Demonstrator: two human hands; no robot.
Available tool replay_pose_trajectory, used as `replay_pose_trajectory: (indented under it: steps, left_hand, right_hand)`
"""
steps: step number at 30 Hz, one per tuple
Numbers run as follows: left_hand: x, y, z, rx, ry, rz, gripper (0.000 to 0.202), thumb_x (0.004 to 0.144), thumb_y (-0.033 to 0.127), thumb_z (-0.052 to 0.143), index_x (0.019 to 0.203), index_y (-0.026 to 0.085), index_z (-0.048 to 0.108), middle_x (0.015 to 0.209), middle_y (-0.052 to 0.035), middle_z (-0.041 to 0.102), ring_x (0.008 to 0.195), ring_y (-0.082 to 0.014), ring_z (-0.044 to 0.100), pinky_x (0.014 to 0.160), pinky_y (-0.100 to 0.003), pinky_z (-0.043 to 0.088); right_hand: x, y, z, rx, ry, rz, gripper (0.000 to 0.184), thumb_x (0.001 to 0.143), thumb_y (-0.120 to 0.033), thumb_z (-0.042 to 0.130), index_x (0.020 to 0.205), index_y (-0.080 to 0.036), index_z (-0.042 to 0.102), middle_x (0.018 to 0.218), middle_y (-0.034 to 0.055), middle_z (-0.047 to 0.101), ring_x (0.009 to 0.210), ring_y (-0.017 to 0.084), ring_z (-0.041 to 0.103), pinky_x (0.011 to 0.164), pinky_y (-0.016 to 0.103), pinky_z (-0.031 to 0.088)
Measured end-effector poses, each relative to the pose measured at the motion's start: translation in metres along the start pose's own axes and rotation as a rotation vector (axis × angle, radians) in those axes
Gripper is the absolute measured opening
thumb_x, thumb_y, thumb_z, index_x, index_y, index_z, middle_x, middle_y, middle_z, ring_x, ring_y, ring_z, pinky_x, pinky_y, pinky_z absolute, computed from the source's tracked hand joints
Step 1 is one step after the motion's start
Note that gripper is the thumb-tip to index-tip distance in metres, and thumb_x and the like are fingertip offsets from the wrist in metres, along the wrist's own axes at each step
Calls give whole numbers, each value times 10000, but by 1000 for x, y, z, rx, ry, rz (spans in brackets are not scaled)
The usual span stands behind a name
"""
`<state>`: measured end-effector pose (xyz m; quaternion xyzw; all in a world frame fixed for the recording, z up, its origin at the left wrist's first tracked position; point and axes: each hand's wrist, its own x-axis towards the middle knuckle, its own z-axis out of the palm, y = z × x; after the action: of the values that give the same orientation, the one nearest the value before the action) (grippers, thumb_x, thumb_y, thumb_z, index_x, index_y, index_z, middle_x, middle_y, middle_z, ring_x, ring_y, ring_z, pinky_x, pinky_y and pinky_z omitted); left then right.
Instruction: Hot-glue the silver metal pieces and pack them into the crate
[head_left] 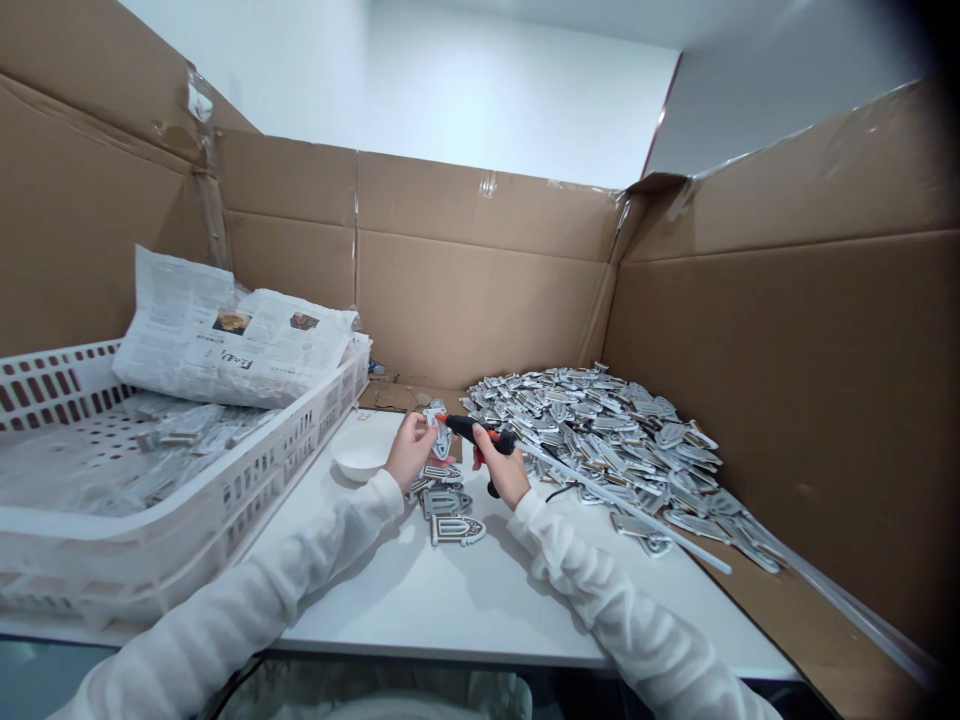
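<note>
My left hand (pixel 410 449) is closed on a small grey-and-white flat piece (pixel 441 440) with a rounded end, held up over the table. In my right hand (pixel 504 472) is a black glue gun (pixel 469 430) with an orange tip, a white glue stick (pixel 622 505) running out behind it. The gun's tip is at the upper part of the held piece; whether it touches I cannot tell. Below my hands several similar pieces (pixel 456 530) lie in a short overlapping column on the white table (pixel 420 610). A white bowl (pixel 364 450) stands beside my left hand.
A big heap of similar pieces (pixel 600 420) covers the back right. On the left stands a white plastic basket (pixel 187 525) holding wrapped pieces, with printed newspaper sheets (pixel 232 345) on top. Tall cardboard walls (pixel 480 290) enclose the table. A dark cord (pixel 559 493) lies behind my right wrist.
</note>
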<state>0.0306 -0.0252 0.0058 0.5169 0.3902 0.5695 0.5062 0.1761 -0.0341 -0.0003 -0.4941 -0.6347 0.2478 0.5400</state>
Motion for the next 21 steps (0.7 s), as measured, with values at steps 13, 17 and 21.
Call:
replay_pose_trajectory:
  steps: [13, 17, 21]
  left_hand:
    - [0, 0, -1, 24, -2, -10, 196, 773, 297, 505, 854, 196, 357, 713, -17, 651, 424, -139, 597, 412, -238, 473]
    - [-1, 1, -2, 58, 15, -12, 165, 779, 278, 484, 848, 201, 356, 716, -11, 653, 393, -118, 574, 364, -199, 427]
    - [1, 0, -2, 85, 25, 16, 160, 765, 266, 489, 826, 198, 357, 651, 6, 642, 361, -101, 540, 333, -170, 358]
  right_hand:
    - [0, -1, 0, -5, 0, 0, 546, 732, -613, 415, 388, -191, 434, 404, -10, 461, 465, 133, 456, 568, 258, 352]
    - [-1, -3, 1, -15, 25, 26, 531, 719, -616, 428, 398, -194, 445, 413, -6, 472, 459, 136, 453, 553, 263, 349]
    - [-1, -3, 0, -24, 73, -16, 505, 713, -606, 444, 423, -193, 468, 431, -10, 476, 480, 138, 453, 564, 266, 344]
